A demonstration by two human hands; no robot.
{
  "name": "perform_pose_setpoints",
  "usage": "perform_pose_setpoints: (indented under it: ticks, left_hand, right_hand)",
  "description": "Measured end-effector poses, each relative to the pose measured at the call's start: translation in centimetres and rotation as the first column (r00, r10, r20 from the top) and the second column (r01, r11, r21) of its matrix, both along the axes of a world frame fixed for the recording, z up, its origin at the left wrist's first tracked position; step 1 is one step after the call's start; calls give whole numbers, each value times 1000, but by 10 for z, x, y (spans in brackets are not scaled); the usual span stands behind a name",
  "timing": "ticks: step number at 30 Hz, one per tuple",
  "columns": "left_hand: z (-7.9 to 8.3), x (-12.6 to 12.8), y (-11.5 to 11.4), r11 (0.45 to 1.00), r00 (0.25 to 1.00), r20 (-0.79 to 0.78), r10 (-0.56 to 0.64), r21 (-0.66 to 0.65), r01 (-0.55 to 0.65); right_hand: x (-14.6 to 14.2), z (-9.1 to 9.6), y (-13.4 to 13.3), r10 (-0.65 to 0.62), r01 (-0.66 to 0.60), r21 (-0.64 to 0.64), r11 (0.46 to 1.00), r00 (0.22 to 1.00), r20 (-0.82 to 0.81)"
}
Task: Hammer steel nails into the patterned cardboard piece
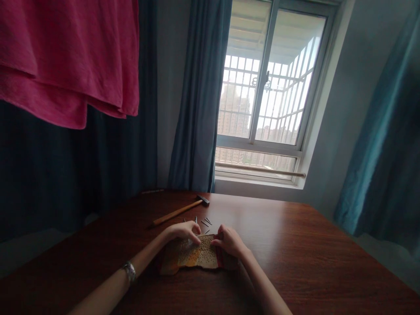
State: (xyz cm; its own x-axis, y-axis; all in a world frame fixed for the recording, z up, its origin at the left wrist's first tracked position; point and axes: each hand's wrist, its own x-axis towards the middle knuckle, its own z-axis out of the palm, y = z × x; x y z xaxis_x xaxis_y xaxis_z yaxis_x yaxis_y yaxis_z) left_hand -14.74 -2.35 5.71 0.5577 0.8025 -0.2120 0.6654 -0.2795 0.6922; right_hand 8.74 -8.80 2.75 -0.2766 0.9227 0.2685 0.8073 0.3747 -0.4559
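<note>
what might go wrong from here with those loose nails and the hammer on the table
Loose nails lie just beyond the left hand and right hand; a careless reach could prick a finger or scatter them.

The hammer lies near the left hand, so a sideways swing might knock it.

Both hands are at the speckled piece; its near edge looks uneven, so rough handling may damage it.

The panel (207, 254) rests crosswise on the table (311, 262), its far edge partly covered. It is pale tan, densely speckled with dark dots right of its middle, orange-yellow farther left, red near its right end, its near edge wavy.
</note>
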Motion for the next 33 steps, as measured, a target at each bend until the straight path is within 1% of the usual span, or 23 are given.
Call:
perform_pose_setpoints:
  ticks: [3, 8, 11, 14, 16, 17, 20, 22, 24, 26, 28, 29, 30, 33]
  left_hand:
    - [2, 1, 0, 1000, 1000, -29, -1, -11, 1]
    - [0, 0, 1, 997, 998, -9, -65, 30, 66]
    - [0, 0, -1, 995, 997, 1, -78, 54, 78]
    - [1, 1, -4, 993, 994, 13, -108, 49, 107]
    - [4, 4, -7, 991, 991, 31, -132, 43, 130]
    - [6, 6, -8, 990, 989, 42, -139, 34, 138]
    - [14, 15, -15, 986, 984, 66, -164, -17, 165]
    - [20, 26, -19, 983, 981, 74, -179, -32, 182]
    - [24, 42, -22, 986, 982, 91, -163, -6, 164]
    - [24, 62, -22, 990, 983, 113, -141, -1, 142]
    - [20, 86, -19, 989, 983, 114, -141, -33, 146]
    - [17, 98, -17, 985, 981, 111, -160, -44, 165]
    - [13, 109, -15, 982, 979, 109, -174, -55, 180]
    - [1, 137, -9, 983, 978, 126, -167, -57, 176]
  right_hand:
    - [-1, -1, -1, 4, -4, 27, 1000, 1000, 10]
    - [0, -1, 0, 8, -8, 10, 1000, 1000, -24]
    - [3, 0, 2, 11, -13, -19, 1000, 996, -86]
    - [6, -1, 5, 27, -36, -48, 998, 984, -177]
    - [10, -1, 8, 41, -65, -90, 994, 967, -252]
    - [13, -1, 10, 45, -87, -133, 987, 956, -291]
    - [26, 5, 14, 48, -174, -296, 939, 920, -389]
    - [40, 13, 15, 44, -222, -371, 902, 901, -431]
    - [60, 22, 12, 27, -246, -417, 875, 885, -465]
    - [83, 30, 7, 13, -254, -432, 865, 873, -488]
    - [107, 35, 1, -20, -224, -455, 862, 881, -473]
    - [118, 36, -2, -45, -195, -466, 863, 889, -455]
    - [129, 36, -4, -66, -170, -468, 867, 893, -446]
    - [154, 29, -4, -120, -96, -466, 879, 903, -413]
